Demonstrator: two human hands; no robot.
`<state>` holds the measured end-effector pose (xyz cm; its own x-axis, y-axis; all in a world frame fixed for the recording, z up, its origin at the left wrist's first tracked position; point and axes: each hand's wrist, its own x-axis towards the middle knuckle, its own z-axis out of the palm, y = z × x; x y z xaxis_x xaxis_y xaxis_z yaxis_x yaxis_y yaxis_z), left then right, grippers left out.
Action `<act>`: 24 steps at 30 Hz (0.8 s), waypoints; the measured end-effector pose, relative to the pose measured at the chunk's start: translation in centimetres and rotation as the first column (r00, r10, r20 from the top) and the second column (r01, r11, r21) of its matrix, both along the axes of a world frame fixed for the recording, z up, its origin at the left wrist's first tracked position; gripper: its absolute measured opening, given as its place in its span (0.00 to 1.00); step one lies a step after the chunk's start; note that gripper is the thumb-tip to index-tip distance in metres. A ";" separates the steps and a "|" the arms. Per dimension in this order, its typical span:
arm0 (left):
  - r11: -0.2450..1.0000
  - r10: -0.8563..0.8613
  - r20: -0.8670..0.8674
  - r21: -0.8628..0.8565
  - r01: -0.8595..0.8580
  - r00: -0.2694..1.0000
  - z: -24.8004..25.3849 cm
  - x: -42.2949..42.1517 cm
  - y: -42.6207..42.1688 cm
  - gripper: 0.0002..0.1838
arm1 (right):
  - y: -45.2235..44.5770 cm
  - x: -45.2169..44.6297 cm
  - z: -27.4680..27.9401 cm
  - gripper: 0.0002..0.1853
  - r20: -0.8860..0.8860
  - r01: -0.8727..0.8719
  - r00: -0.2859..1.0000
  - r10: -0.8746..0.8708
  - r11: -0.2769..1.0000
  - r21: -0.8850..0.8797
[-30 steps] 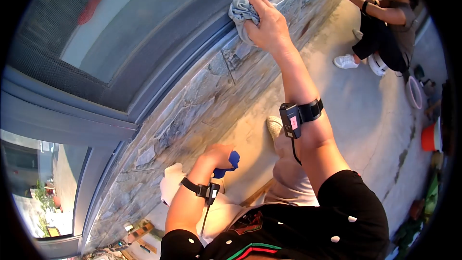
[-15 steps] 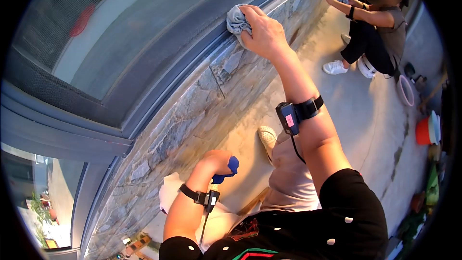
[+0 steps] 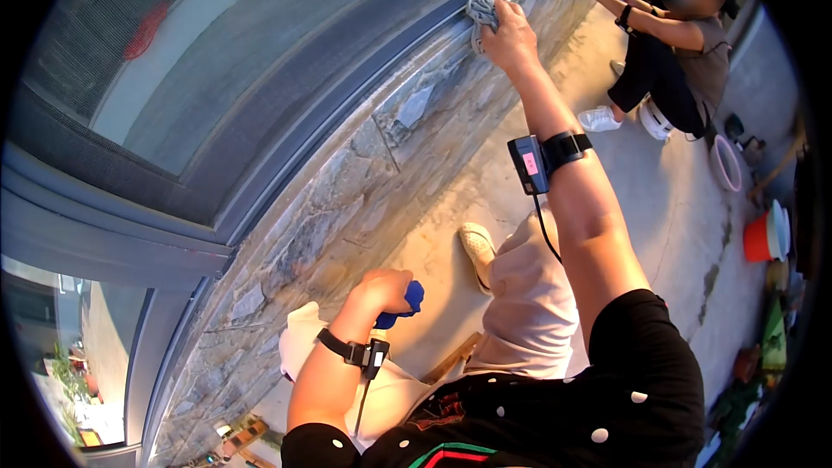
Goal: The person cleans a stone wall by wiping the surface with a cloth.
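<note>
My right hand (image 3: 511, 39) is stretched far forward, its fingers closed around a crumpled grey-blue cloth (image 3: 482, 17). The cloth presses against the ledge (image 3: 451, 28) where the window frame meets the stone wall. Close to my lap, my left hand (image 3: 387, 289) is bent at the wrist and closed on a piece of dark blue cloth (image 3: 409, 302), held away from the wall. Most of its fingers are hidden from me. Black straps with small boxes sit on both my forearms.
A stone-faced low wall (image 3: 347, 165) runs under the grey window frame (image 3: 234, 208). Farther along it, a seated person (image 3: 676, 61) reaches to the wall with cloths. A pink-rimmed basin (image 3: 726, 163), a red bucket (image 3: 759, 243) and plants line the right side.
My right hand has slid the grey-blue cloth farther forward and right along the ledge. My left hand has barely shifted. The other person's hand has moved slightly up along the wall.
</note>
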<state>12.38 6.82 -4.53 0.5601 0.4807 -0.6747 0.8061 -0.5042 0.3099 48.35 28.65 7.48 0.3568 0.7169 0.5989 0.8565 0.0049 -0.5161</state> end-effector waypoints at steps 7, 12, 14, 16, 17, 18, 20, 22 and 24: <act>0.999 -0.016 -0.034 -0.036 0.014 0.999 -0.6 1.0 -0.2 0.27 | -10.4 -12.5 0.7 0.30 0.023 -0.471 0.881 0.473 0.869 0.151; 0.999 0.030 -0.017 -0.036 -0.030 0.999 -0.2 1.1 0.0 0.27 | -10.9 -12.5 0.0 0.31 0.030 -0.519 0.851 0.523 0.833 0.190; 0.999 0.018 -0.022 -0.032 -0.019 1.000 0.3 1.1 0.2 0.28 | -9.1 -9.9 -0.4 0.30 -0.008 -0.377 0.921 0.390 0.896 0.235; 1.000 0.009 -0.025 -0.029 -0.010 1.000 0.2 0.8 0.1 0.29 | -5.8 -6.3 -2.6 0.28 -0.109 -0.115 0.982 0.154 0.948 0.298; 1.000 0.000 -0.008 0.007 0.000 1.000 0.1 0.5 -0.2 0.29 | -4.0 -4.5 -4.0 0.27 -0.208 -0.007 0.977 0.055 0.974 0.226; 0.999 -0.009 0.006 0.043 0.009 1.000 0.0 0.2 -0.3 0.29 | -2.4 -2.9 -5.9 0.29 -0.196 0.057 0.980 -0.021 0.982 0.182; 0.999 -0.015 0.005 0.041 0.015 1.000 0.2 -0.1 -0.3 0.30 | -2.3 -3.5 -5.7 0.26 -0.401 0.069 0.915 -0.044 0.996 0.049; 0.999 -0.023 0.009 0.034 0.022 1.000 0.6 -0.3 -0.5 0.30 | -3.0 -5.1 -5.0 0.24 -0.419 0.090 0.905 -0.078 0.996 0.008; 0.999 -0.006 -0.030 0.044 0.007 1.000 1.1 -0.2 -0.5 0.29 | -4.1 -7.4 -4.7 0.20 -0.408 0.108 0.908 -0.093 0.994 0.015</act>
<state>12.18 6.35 -3.46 0.5434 0.5064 -0.6695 0.8112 -0.5221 0.2635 41.00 24.59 2.75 0.6434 0.6454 0.4117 0.5700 -0.0448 -0.8205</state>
